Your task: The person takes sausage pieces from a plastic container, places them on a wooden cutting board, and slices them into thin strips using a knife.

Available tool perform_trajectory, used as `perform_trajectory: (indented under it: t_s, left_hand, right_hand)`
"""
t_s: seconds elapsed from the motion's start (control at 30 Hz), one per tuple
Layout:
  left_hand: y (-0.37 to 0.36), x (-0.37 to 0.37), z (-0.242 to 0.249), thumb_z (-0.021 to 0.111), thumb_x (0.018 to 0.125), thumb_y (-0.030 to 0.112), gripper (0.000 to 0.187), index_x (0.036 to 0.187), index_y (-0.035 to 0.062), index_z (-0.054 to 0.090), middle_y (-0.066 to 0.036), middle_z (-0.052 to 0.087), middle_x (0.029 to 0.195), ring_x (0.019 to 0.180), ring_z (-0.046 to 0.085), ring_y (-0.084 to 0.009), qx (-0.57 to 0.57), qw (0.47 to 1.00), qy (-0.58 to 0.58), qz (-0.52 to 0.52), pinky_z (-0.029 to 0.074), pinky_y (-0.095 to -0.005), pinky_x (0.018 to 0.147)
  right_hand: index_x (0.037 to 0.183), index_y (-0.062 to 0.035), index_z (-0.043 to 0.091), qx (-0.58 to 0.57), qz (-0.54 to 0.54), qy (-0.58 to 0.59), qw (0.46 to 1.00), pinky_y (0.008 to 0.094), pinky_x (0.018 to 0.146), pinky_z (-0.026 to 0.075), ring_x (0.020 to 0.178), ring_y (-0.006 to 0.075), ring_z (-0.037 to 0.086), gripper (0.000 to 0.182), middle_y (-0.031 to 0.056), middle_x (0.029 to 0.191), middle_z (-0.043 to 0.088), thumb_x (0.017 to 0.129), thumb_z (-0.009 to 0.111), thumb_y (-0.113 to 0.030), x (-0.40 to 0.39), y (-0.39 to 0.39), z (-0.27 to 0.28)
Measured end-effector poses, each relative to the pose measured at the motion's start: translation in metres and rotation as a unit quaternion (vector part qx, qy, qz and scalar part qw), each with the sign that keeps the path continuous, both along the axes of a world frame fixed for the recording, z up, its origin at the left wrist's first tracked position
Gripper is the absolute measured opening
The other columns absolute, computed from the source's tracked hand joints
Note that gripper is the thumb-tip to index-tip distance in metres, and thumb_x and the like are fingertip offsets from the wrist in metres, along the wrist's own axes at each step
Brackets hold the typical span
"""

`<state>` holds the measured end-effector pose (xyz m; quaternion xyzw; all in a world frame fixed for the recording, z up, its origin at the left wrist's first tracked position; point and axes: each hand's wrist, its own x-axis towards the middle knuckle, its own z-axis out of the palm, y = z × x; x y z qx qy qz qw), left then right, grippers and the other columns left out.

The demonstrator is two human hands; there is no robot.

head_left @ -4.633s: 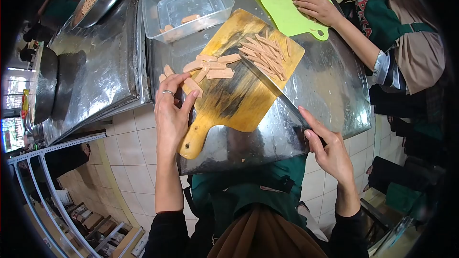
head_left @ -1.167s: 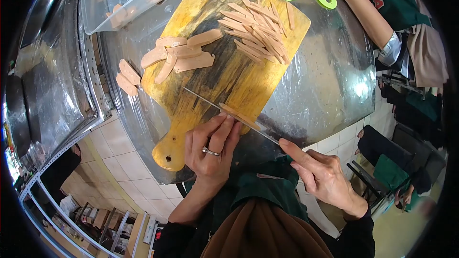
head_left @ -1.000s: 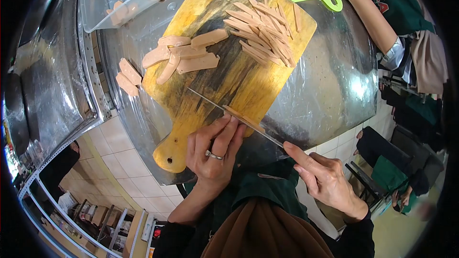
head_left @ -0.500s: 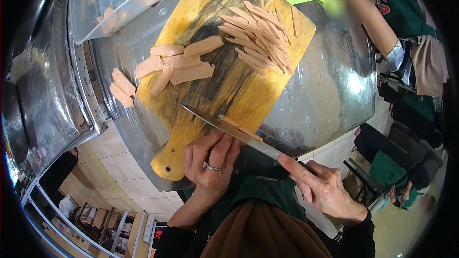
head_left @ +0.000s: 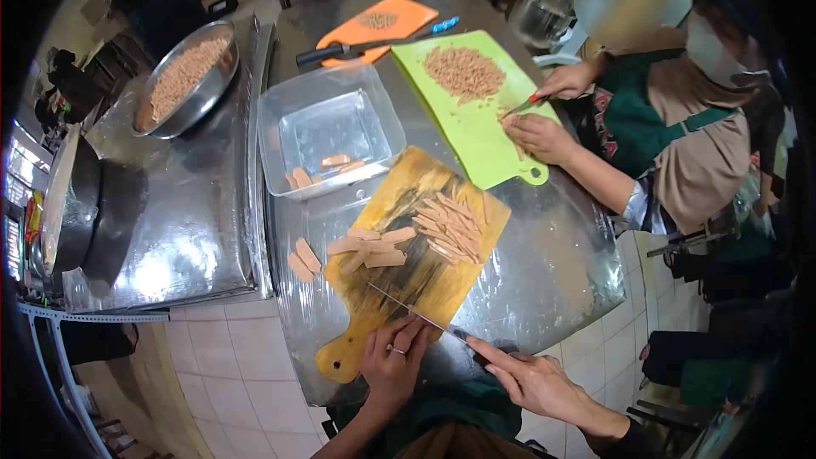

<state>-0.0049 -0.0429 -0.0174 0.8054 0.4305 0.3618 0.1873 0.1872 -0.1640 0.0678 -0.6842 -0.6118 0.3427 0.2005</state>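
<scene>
My right hand (head_left: 535,387) grips a kitchen knife (head_left: 414,310) by its handle, the blade slanting over the near part of the wooden cutting board (head_left: 344,348). Bent over the board's near edge, my left hand (head_left: 395,361) has its fingertips against the near side of the blade, on a sausage piece that they mostly hide. Beyond the knife lie several thick sausage slices (head_left: 370,246). A pile of thin sausage strips (head_left: 450,228) covers the board's far right part. Two more slices (head_left: 303,260) rest on the table, left of the board.
A clear plastic tub (head_left: 276,149) with some slices stands beyond the board. A co-worker's hands (head_left: 544,136) cut on a green board (head_left: 463,140) bearing diced sausage. An orange board (head_left: 425,13) lies farther back. At left, a metal bowl (head_left: 204,89) holds chopped pieces.
The view has tilted up, so the tub, the green board and the co-worker show more fully. Both hands and the knife stay at the board's near edge.
</scene>
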Motion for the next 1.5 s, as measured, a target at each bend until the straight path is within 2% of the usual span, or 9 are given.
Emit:
perform_trajectory:
  t_s: [0.1, 0.4, 0.5, 0.63, 0.73, 0.93, 1.17, 1.3, 1.5]
  left_hand:
    - [-0.002, 0.002, -0.003, 0.086, 0.077, 0.007, 0.028, 0.102, 0.0104, 0.075, -0.005, 0.072, 0.105, 0.092, 0.068, -0.0269, 0.002, 1.0, -0.026, -0.001, 0.055, -0.037, 0.077]
    - [-0.002, 0.001, -0.011, 0.076, 0.086, 0.002, 0.02, 0.104, 0.0066, 0.073, -0.009, 0.072, 0.107, 0.099, 0.069, -0.0294, 0.027, 0.997, -0.071, -0.01, 0.055, -0.0375, 0.086]
    - [-0.001, 0.0, -0.015, 0.075, 0.088, 0.004, 0.023, 0.11, 0.0089, 0.072, -0.006, 0.071, 0.112, 0.098, 0.068, -0.0271, 0.034, 0.997, -0.06, -0.019, 0.055, -0.0373, 0.085]
    - [0.0, -0.002, -0.014, 0.072, 0.088, -0.002, 0.022, 0.11, 0.0044, 0.07, -0.011, 0.07, 0.111, 0.099, 0.068, -0.0299, 0.029, 0.994, -0.102, -0.035, 0.054, -0.0371, 0.086]
    - [-0.01, -0.006, -0.006, 0.07, 0.088, -0.004, 0.024, 0.111, 0.003, 0.069, -0.014, 0.069, 0.111, 0.099, 0.067, -0.0327, -0.07, 0.984, -0.166, -0.017, 0.054, -0.0381, 0.086]
    - [-0.009, -0.009, 0.016, 0.07, 0.088, -0.002, 0.025, 0.112, 0.0035, 0.069, -0.014, 0.068, 0.115, 0.106, 0.064, -0.0329, 0.072, 0.994, -0.066, -0.053, 0.051, -0.0416, 0.091]
    - [0.005, -0.006, 0.036, 0.067, 0.092, 0.004, 0.021, 0.113, 0.0043, 0.072, -0.013, 0.067, 0.121, 0.113, 0.062, -0.0321, 0.066, 0.992, -0.085, -0.065, 0.048, -0.0424, 0.097]
    - [0.012, -0.007, 0.038, 0.066, 0.094, 0.005, 0.019, 0.112, 0.0036, 0.072, -0.014, 0.067, 0.122, 0.113, 0.062, -0.0325, 0.059, 0.99, -0.095, -0.088, 0.048, -0.0425, 0.097]
    - [0.013, -0.006, 0.035, 0.064, 0.097, 0.007, 0.017, 0.111, 0.0023, 0.072, -0.015, 0.067, 0.121, 0.113, 0.063, -0.0339, -0.009, 0.984, -0.116, -0.135, 0.049, -0.0424, 0.097]
  right_hand:
    - [0.156, -0.0256, 0.044, -0.098, -0.003, -0.021, 0.995, 0.0457, 0.069, 0.059, 0.078, 0.0414, 0.071, 0.056, 0.0192, 0.103, 0.075, 0.103, 0.059, -0.017, -0.003, 0.01, 0.015]
    - [0.157, -0.0327, 0.042, 0.009, -0.038, -0.137, 0.99, 0.0463, 0.063, 0.057, 0.07, 0.0388, 0.07, 0.054, 0.0153, 0.083, 0.073, 0.105, 0.057, -0.032, -0.014, 0.006, -0.003]
    - [0.157, -0.033, 0.043, 0.052, -0.065, -0.158, 0.984, 0.0461, 0.061, 0.056, 0.066, 0.037, 0.069, 0.054, 0.014, 0.077, 0.07, 0.105, 0.058, -0.033, -0.018, 0.003, -0.011]
    - [0.156, -0.0329, 0.044, 0.126, -0.097, -0.156, 0.975, 0.045, 0.058, 0.055, 0.061, 0.0343, 0.067, 0.057, 0.0116, 0.07, 0.065, 0.102, 0.062, -0.032, -0.023, -0.003, -0.029]
    - [0.158, -0.0293, 0.041, 0.141, -0.098, -0.176, 0.969, 0.0464, 0.057, 0.056, 0.061, 0.0338, 0.067, 0.061, 0.0127, 0.071, 0.064, 0.101, 0.063, -0.03, -0.024, -0.004, -0.033]
    - [0.156, -0.0298, 0.045, 0.182, -0.11, -0.179, 0.96, 0.0461, 0.056, 0.056, 0.059, 0.0334, 0.067, 0.061, 0.0122, 0.068, 0.063, 0.099, 0.066, -0.031, -0.022, -0.001, -0.04]
    - [0.151, -0.0304, 0.053, 0.215, -0.143, -0.195, 0.946, 0.0487, 0.058, 0.056, 0.063, 0.0371, 0.069, 0.054, 0.0166, 0.075, 0.068, 0.099, 0.065, -0.029, -0.005, 0.005, -0.024]
    - [0.147, -0.0292, 0.057, 0.229, -0.196, -0.287, 0.909, 0.0513, 0.059, 0.056, 0.068, 0.0399, 0.071, 0.048, 0.0203, 0.079, 0.07, 0.1, 0.063, -0.025, 0.042, 0.039, 0.004]
    - [0.144, -0.0238, 0.057, 0.3, -0.144, -0.353, 0.874, 0.0517, 0.063, 0.057, 0.075, 0.0388, 0.072, 0.047, 0.0186, 0.087, 0.074, 0.098, 0.064, -0.025, 0.111, 0.118, -0.013]
